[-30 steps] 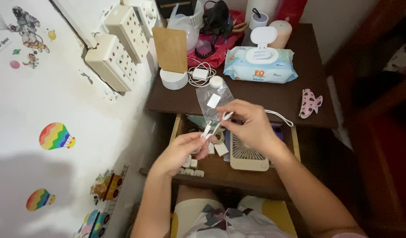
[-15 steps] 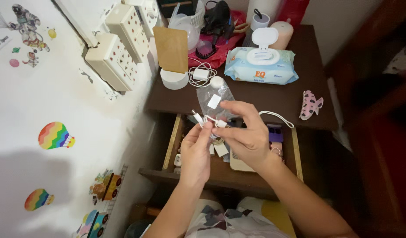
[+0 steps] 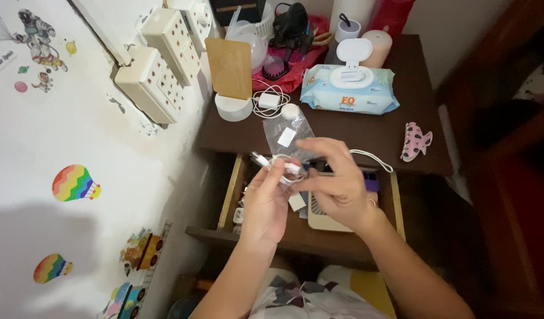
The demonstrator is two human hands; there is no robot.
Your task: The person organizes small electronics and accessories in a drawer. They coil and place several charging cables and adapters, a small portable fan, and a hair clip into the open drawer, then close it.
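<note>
Overhead, a white wall [image 3: 77, 118] with balloon stickers fills the 9 o'clock side, a row of cream power sockets [image 3: 157, 71] fixed to it at 11 o'clock. A dark brown table [image 3: 366, 133] stands at 12 o'clock, its drawer [image 3: 232, 189] pulled open toward the person. On the table, a pale blue pack of wet wipes [image 3: 350, 90] with its white lid flipped up lies at 1 o'clock of the hands; a wooden panel on a round white base [image 3: 230, 77] stands at 11 o'clock, just beside a coiled white charger [image 3: 269, 100]. A clear plastic bottle [image 3: 286, 131] with a white cap lies at the table's front edge, right above the hands. A pink spotted hair clip [image 3: 416, 140] rests at 3 o'clock, well apart from them. A beige handheld fan [image 3: 325, 215] lies in the drawer, partly hidden under the right wrist. Over the open drawer, the left hand [image 3: 266, 204] is curled closed around a small white cable [image 3: 281, 164], bundled into loops with one plug end pointing toward 10 o'clock. The right hand [image 3: 334, 180] pinches the same cable from the 3 o'clock side, its fingers blurred.
</note>
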